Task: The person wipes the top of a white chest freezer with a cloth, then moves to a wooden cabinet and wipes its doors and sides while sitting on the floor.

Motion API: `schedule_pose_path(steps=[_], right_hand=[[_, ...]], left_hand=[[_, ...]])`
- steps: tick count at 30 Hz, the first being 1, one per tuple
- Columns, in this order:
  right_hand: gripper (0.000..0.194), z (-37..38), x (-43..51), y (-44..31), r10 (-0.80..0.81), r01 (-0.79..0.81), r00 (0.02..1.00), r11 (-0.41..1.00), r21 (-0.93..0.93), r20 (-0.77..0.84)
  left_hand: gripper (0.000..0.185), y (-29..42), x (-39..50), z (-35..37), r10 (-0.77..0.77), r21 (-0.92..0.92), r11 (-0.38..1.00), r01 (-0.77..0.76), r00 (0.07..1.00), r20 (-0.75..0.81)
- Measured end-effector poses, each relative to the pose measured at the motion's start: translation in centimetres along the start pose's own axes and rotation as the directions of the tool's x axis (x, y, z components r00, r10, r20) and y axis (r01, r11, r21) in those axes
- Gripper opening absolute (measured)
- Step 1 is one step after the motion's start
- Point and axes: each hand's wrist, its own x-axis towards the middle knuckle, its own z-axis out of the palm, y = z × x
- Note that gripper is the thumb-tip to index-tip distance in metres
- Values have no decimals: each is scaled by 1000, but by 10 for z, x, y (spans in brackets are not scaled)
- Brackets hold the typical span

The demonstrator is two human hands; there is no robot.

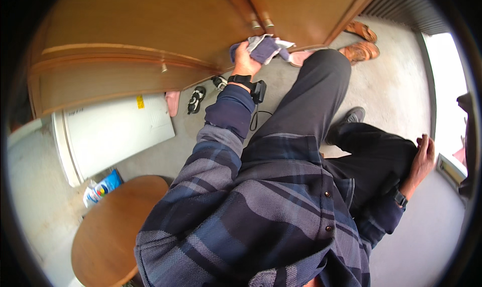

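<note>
My left hand (247, 63) holds a bunched purple and grey cloth (264, 49) against the lower part of a brown wooden cabinet (128, 19), just below two small metal door knobs (262, 24). The thumb lies over the cloth, and part of the fingers is hidden beneath it. My right hand (423, 157) rests beside my bent right knee, well away from the cabinet, its fingers curled loosely and nothing visible in them. Each wrist wears a black strap; the left one carries a small black device (258, 92) with a hanging cord loop.
Brown leather shoes (359, 52), a pink slipper (300, 58) and black-and-white shoes (196, 99) are on the concrete floor along the cabinet. A white appliance (116, 134), a blue and white packet (103, 187) and a round wooden table (116, 230) are at the left.
</note>
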Motion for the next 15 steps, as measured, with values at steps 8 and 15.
schedule_pose_path(steps=[8, 15], right_hand=[[39, 3, 3, 6, -47, 47, 999, 999, 7, 10], [38, 4, 5, 14, -40, 41, 999, 995, 92, -7]], left_hand=[[50, 51, -82, 57, 184, 32, 980, -199, 949, 255], [56, 81, -90, 19, 370, -98, 929, -357, 900, 232]])
